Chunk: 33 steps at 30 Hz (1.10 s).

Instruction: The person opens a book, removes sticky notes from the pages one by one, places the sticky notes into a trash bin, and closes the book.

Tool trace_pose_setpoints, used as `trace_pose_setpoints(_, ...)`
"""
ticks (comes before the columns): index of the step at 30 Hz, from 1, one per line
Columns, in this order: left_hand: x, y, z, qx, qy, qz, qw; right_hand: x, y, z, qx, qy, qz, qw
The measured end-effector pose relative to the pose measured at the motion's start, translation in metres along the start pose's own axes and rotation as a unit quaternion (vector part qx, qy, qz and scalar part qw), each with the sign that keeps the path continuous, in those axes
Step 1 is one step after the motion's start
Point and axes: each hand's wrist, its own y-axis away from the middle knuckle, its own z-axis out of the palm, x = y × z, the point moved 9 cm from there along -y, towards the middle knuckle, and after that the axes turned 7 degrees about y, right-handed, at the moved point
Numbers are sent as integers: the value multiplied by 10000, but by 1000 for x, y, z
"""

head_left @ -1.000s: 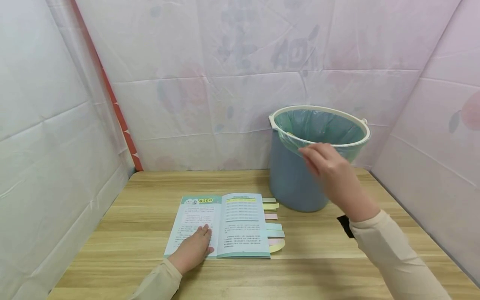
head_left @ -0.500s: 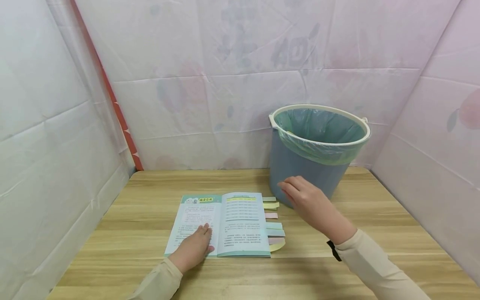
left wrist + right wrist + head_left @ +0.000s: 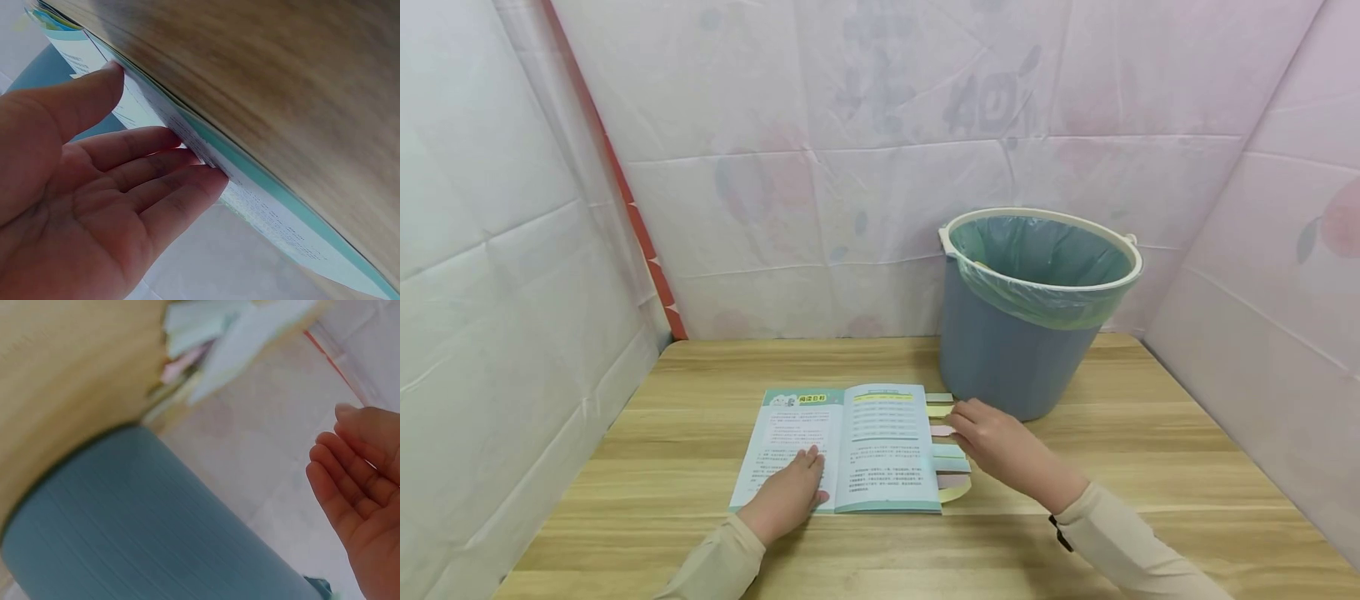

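Observation:
An open book (image 3: 883, 467) with printed pages lies on the wooden table. My left hand (image 3: 786, 496) rests on its left page, the fingers nearly straight, as the left wrist view also shows. Coloured sticky tabs stick out from the right edge, among them a yellow tab (image 3: 938, 411) and a pink tab (image 3: 940, 431). Right beside these two are the fingertips of my right hand (image 3: 1007, 454); contact cannot be made out. In the right wrist view the right hand (image 3: 362, 481) has loosely bent fingers, with nothing visible between thumb and fingers.
A blue bin (image 3: 1007, 367) with a white rim and a green liner bag (image 3: 1045, 304) stands at the back right, just behind the right hand. Something small and yellow shows inside its rim. White printed sheets (image 3: 737, 208) close off the back and sides.
My right hand has come down and left from the front of the bin's rim to the tabs at the book's right edge. The left hand has stayed on the page.

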Motion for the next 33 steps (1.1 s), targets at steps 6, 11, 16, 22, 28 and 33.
trace_pose_setpoints(6,-1,0,0,0,-17,29,10000,-3,13,37,-900,-155,60,9958)
trace_pose_setpoints(11,-1,-1,2,-29,-42,16,10000,-2,24,62,-1492,-446,234,9875)
trace_pose_setpoints(16,-1,-2,3,-58,-65,-10,10000,-2,30,73,-1684,-711,351,9825)
trace_pose_setpoints(22,-1,-2,2,-17,-106,4,9999,-5,29,77,-1799,-666,329,9809)
trace_pose_setpoints(28,-1,-1,2,-12,-77,10,10000,-11,26,75,-1642,-384,75,9857)
trace_pose_setpoints(33,-1,-1,1,11,-52,-4,10000,-15,26,75,-1541,-236,-80,9877)
